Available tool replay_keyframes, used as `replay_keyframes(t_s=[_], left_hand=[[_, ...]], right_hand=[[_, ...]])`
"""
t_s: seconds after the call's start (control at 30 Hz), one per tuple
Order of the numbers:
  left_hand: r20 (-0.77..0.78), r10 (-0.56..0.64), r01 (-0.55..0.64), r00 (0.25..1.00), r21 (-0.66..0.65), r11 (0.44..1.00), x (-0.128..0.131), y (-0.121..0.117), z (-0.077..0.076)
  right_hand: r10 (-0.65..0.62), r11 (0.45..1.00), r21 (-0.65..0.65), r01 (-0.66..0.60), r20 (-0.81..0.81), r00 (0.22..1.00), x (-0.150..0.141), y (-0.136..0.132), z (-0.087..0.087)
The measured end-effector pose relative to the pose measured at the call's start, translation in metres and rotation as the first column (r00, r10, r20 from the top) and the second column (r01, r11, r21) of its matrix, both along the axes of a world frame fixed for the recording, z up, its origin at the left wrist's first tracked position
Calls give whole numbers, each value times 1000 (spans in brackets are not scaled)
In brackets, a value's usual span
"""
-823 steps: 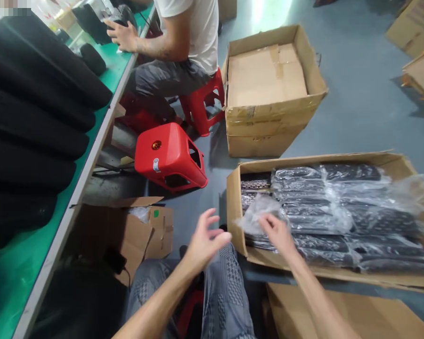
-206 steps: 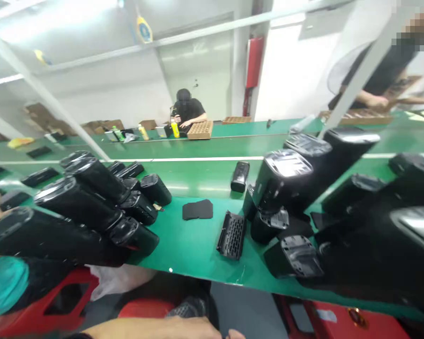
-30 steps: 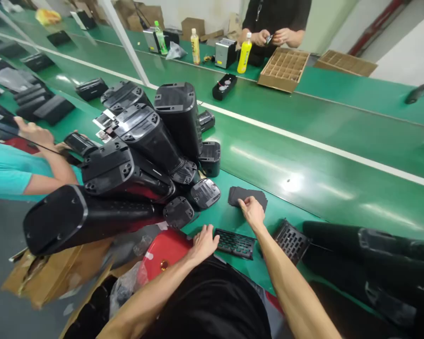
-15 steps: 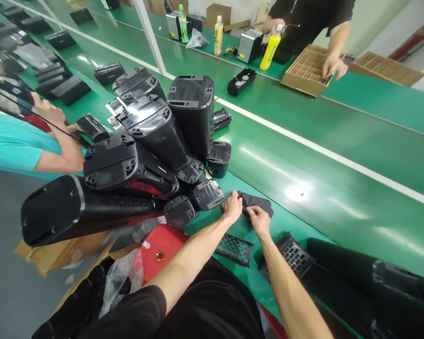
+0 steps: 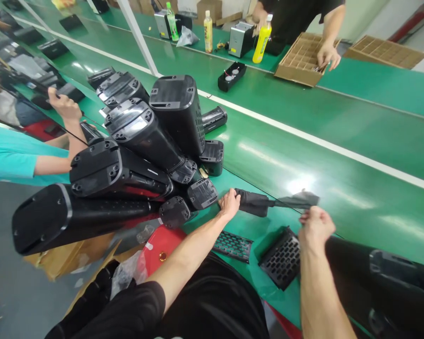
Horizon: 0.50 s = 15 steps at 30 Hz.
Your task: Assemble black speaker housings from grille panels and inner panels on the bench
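Observation:
My left hand (image 5: 229, 202) grips the near end of a stack of dark cloth-like sheets (image 5: 253, 202) on the green work surface. Off to the right, my right hand (image 5: 317, 226) is closed on the edge of one thin dark sheet (image 5: 298, 199), blurred and stretched out from the stack's right end. Below the stack, between my forearms, lie a flat black perforated panel (image 5: 233, 246) and a second, curved black perforated grille (image 5: 281, 258).
Several black plastic housings (image 5: 137, 136) are piled at the left, over a red stool (image 5: 166, 249). Another long black housing (image 5: 385, 278) lies at the right. A co-worker in teal (image 5: 14, 150) is at the left; another reaches into a divided cardboard box (image 5: 297, 70) across the green belt (image 5: 339, 136).
My right hand has moved right, away from my left hand, drawing out one thin sheet. The left hand stays at the stack. At the left, the teal-sleeved co-worker's hand has risen.

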<state>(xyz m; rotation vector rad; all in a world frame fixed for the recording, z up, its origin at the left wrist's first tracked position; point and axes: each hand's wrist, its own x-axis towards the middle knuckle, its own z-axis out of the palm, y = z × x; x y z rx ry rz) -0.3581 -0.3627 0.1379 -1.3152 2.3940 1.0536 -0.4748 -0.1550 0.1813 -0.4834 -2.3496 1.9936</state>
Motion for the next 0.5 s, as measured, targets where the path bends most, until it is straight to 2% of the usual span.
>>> replay_keyframes(t_s=[0.1,0.17,0.2,0.27,0.3,0.33,0.37,0.4,0.43,0.47,0.5], left_hand=[[-10,18,-17,1000,17,1000,-2,-4,3],[-28,29,-28,999,38,999,-2,-5,10],[-38,30,-28,999,42,999,-1,-4,15],[-125,28,-16,992,97,995,7,2,26],[-211,42,-2,977,188,982,14,7,33],[-306,84,25,948,335,942,23,13,39],[-380,161,67,911,523,850,33,20,45],[-404,257,123,878,710,694,44,26,51],[-375,343,173,861,851,496,56,32,56],[-314,395,195,863,929,314,67,36,60],[-253,426,189,869,964,188,78,39,63]], right_hand=[[-103,993,-71,94,-137,985,-15,26,39],[-82,982,-184,44,-204,976,-6,33,64],[-42,965,-260,-15,-212,976,4,34,75],[102,892,-425,-155,-146,984,33,30,88],[188,843,-500,-200,-75,979,50,26,91],[270,795,-566,-219,5,963,69,21,91],[335,754,-620,-216,81,939,87,16,87],[380,727,-658,-197,147,913,105,11,82],[406,710,-684,-171,199,892,122,7,74],[416,699,-700,-142,238,878,138,4,66],[423,691,-713,-117,268,866,152,2,58]])
